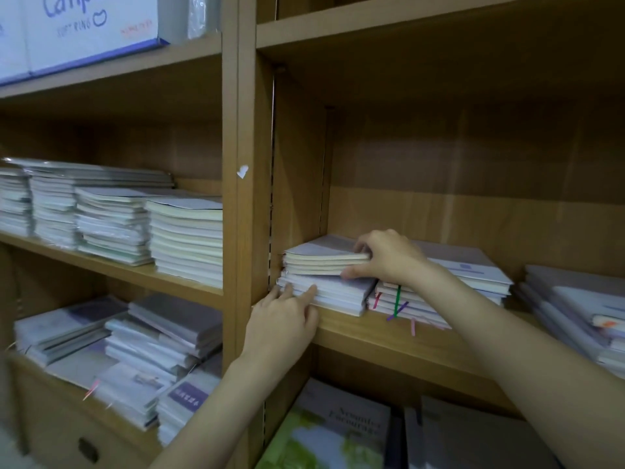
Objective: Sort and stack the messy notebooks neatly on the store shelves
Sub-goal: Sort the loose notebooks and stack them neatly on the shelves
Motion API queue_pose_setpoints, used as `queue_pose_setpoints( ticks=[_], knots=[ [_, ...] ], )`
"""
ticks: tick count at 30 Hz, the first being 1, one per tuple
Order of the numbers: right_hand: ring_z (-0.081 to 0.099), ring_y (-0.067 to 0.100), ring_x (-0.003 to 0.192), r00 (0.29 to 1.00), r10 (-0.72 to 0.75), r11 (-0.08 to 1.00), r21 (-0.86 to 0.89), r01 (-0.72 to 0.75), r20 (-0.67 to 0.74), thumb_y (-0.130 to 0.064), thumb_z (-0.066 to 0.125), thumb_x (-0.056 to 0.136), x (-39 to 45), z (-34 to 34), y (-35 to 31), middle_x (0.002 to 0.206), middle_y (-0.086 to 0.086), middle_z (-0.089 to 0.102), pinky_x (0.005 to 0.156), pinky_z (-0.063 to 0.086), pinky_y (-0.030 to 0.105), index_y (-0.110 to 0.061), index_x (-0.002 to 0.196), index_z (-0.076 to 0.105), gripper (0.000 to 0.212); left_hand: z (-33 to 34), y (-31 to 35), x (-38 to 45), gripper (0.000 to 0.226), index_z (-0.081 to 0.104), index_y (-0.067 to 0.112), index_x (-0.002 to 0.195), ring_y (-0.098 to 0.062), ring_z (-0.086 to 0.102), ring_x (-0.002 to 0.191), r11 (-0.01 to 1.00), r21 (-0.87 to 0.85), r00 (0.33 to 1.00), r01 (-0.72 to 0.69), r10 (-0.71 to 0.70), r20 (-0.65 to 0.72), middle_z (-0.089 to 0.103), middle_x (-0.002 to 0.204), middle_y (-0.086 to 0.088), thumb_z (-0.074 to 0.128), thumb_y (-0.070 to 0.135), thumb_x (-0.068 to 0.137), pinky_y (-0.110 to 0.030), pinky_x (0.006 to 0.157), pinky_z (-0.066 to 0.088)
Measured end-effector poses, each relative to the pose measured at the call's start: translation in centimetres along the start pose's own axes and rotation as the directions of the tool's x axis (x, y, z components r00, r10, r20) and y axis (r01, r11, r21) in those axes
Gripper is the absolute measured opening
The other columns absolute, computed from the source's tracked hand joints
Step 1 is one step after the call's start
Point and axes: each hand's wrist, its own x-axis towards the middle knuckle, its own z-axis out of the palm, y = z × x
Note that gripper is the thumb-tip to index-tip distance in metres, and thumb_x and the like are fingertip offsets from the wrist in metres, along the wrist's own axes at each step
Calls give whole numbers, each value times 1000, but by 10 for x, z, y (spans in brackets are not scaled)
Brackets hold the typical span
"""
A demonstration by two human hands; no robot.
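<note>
We see dim, even indoor light with a warm cast; the upper recess of the right shelf bay (473, 147) sits in deep shadow. Wide-angle bending curves the shelf boards near the frame edges. Detail is soft throughout, and the bottom-left corner smears into blur

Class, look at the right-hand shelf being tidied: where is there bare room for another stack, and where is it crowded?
Bare board lies behind the ribbon-marked stack, against the back panel, and along the front edge. Headroom is open above. The left corner is crowded: both hands work the corner stack.
</note>
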Motion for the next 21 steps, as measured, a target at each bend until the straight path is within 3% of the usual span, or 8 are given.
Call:
queue_pose_setpoints(
  ticks=[3,7,10,12,15,17,21],
  knots=[
    [61,22,85,968,-88,987,-150,53,-235,-52,58,87,-8,-4,-3,83,-2,55,64,40,28,-18,96,55,36,-3,-2,0,47,28,33,146,-23,20,143,999,-43,1000,-1,3,26,28,153,-10,31,30,100,-31,113,21],
    [56,26,79,930,-9,991,-129,-41,-367,-55,51,89,-8,-21,4,84,3,53,63,37,29,-14,100,52,43,-6,-3,0,47,27,31,147,-23,19,143,997,-73,999,10,-6,54,27,154,-9,31,31,100,-32,113,19],
    [47,21,73,936,20,992,-113,-64,-352,-56,50,89,-4,-25,7,84,3,52,61,35,28,-13,99,50,44,-9,-4,1,47,27,33,146,-24,17,143,997,-81,995,-7,15,100,26,154,-9,32,31,100,-34,115,19],
    [50,22,73,935,13,991,-122,-60,-354,-56,49,90,-4,-25,7,86,5,57,60,36,28,-12,101,50,46,-15,-3,1,44,32,35,144,-25,22,142,995,-85,987,-45,57,148,29,152,-8,33,31,100,-35,113,26],
    [59,27,80,940,-19,976,-210,-56,-341,-57,46,91,-10,-22,2,90,6,61,59,37,29,-12,105,48,47,-23,-2,-2,39,45,29,137,-21,54,113,996,-61,987,-61,69,142,49,136,-9,36,29,100,-28,92,42],
    [58,24,79,963,-88,944,-331,-2,-256,-58,46,91,-16,-11,-7,92,3,60,60,40,30,-14,107,48,47,-23,-2,-5,39,47,27,136,-17,58,100,997,-26,993,-72,75,93,58,121,-6,35,29,99,-26,89,44],
    [55,27,110,987,-125,926,-369,80,-99,-63,43,89,-26,14,-18,123,7,56,80,42,35,-15,128,45,62,-18,-6,-9,42,38,28,142,-15,38,132,996,-19,993,-91,92,70,47,140,-3,32,32,101,-23,106,28]
  ],
)
